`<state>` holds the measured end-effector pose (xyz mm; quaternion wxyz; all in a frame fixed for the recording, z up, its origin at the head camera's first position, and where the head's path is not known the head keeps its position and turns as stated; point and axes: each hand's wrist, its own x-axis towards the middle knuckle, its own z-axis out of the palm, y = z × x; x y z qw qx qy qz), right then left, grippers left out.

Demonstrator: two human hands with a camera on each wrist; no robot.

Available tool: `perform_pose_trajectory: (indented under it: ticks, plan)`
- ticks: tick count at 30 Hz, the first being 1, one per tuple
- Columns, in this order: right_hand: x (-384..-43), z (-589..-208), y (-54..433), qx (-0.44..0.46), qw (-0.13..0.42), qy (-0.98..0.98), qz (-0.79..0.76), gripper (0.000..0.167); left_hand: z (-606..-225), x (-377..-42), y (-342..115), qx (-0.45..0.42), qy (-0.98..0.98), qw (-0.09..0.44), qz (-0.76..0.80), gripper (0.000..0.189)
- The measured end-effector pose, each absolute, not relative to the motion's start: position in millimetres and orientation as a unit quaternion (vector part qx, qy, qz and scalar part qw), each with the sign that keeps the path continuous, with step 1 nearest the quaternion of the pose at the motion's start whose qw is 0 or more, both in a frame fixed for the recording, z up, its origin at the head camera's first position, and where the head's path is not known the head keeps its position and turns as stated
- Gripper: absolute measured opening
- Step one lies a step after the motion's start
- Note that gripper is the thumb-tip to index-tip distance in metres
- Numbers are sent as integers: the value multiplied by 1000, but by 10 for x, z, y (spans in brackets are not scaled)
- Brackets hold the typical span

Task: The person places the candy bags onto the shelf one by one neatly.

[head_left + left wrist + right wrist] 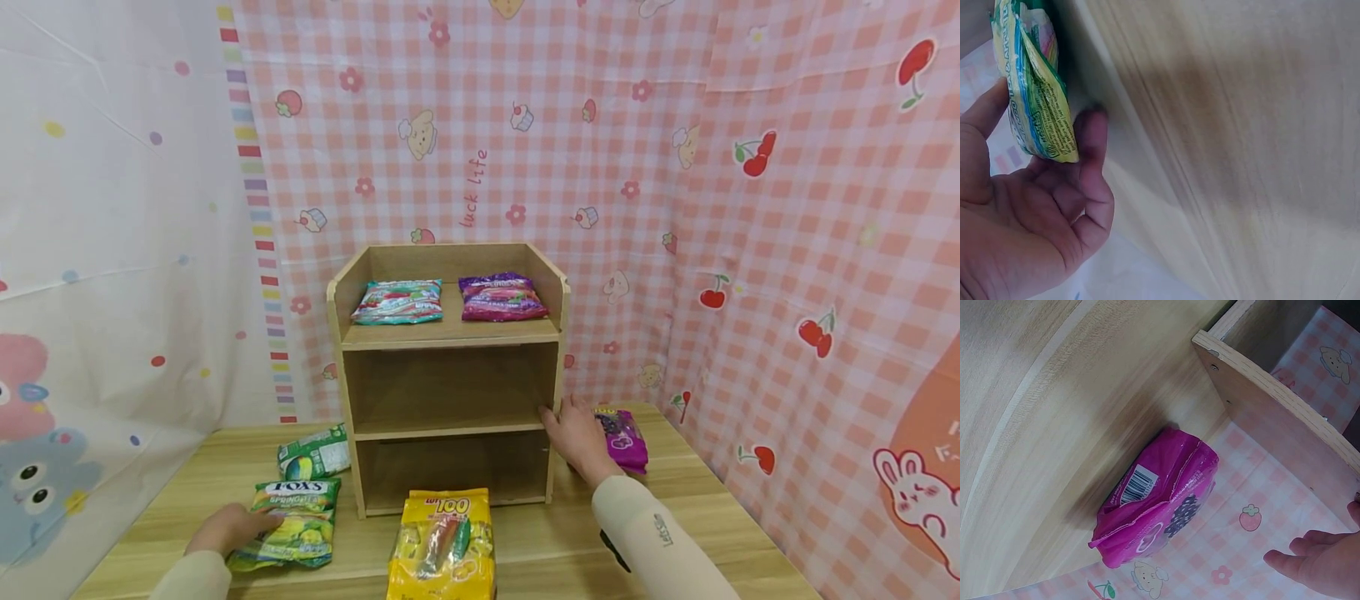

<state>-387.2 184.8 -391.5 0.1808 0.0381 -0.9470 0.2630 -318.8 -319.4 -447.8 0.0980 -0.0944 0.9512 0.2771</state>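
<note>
My left hand (232, 531) holds the left edge of a green FOX'S candy bag (306, 527) at the table's left front. In the left wrist view, the thumb lies on one side of the bag (1038, 94) and the fingers curl round the other. My right hand (576, 433) is at the right side panel of a small wooden shelf (450, 340), fingers extended and fingertips at the panel's edge. Beyond that hand lies a purple candy bag (626, 442), partly hidden by it; the right wrist view shows this bag (1157, 500) apart from the fingers.
On the shelf's top tier lie a teal candy bag (399, 302) and a purple candy bag (501, 297). A yellow candy bag (442, 546) stands before the shelf. Another green bag (315, 452) lies left of it. Printed curtains (630, 150) hang behind and beside the table (720, 525).
</note>
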Motion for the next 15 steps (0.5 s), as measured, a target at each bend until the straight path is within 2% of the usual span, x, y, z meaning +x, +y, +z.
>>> perform_pose_trajectory:
  ticks: [4, 12, 15]
  plan:
    - [-3871, -3913, 1852, 41, 181, -947, 261, 51, -4504, -3234, -3218, -93, 943, 105, 301, 81]
    - [-3880, -3917, 1856, 39, 180, -948, 260, 50, -4534, -3228, -3202, -116, 903, 123, 395, 62]
    - [-3878, -3918, 1857, 39, 179, -948, 261, 50, -4516, -3210, -3198, -118, 903, 126, 394, 66]
